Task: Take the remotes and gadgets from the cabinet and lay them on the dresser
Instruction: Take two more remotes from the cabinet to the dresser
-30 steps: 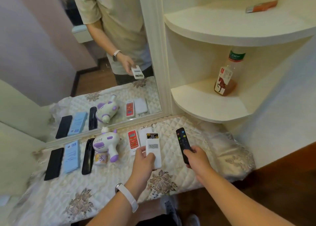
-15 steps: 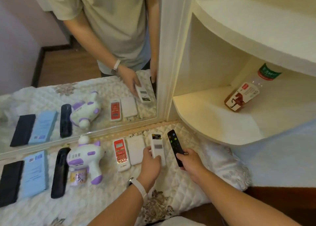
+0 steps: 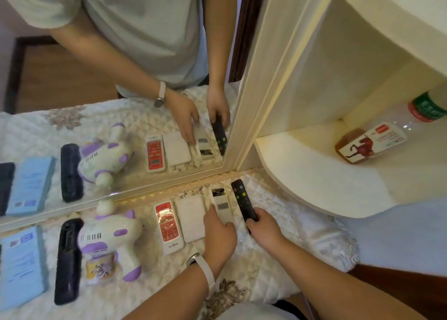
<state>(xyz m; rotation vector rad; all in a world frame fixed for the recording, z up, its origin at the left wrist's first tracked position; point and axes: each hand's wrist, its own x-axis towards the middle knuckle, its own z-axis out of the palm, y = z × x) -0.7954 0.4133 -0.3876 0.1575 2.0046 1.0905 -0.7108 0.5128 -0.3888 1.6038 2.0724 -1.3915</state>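
The dresser (image 3: 290, 237) has bare quilted cloth on my right, running under the rounded edge of the cabinet shelf (image 3: 314, 189). My left hand (image 3: 219, 232) grips the low end of the white remote (image 3: 221, 204), which lies just beside the white power bank (image 3: 192, 217). My right hand (image 3: 264, 227) pinches the black remote (image 3: 243, 200), its tip near the mirror frame (image 3: 169, 189).

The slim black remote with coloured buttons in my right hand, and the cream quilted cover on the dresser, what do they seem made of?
The slim black remote, gripped by the right hand: likely hard plastic, smooth with a faint sheen; buttons possibly rubber. The cream quilted cover: satin-like fabric, glossy, with stitched diamond padding and a lace edge.
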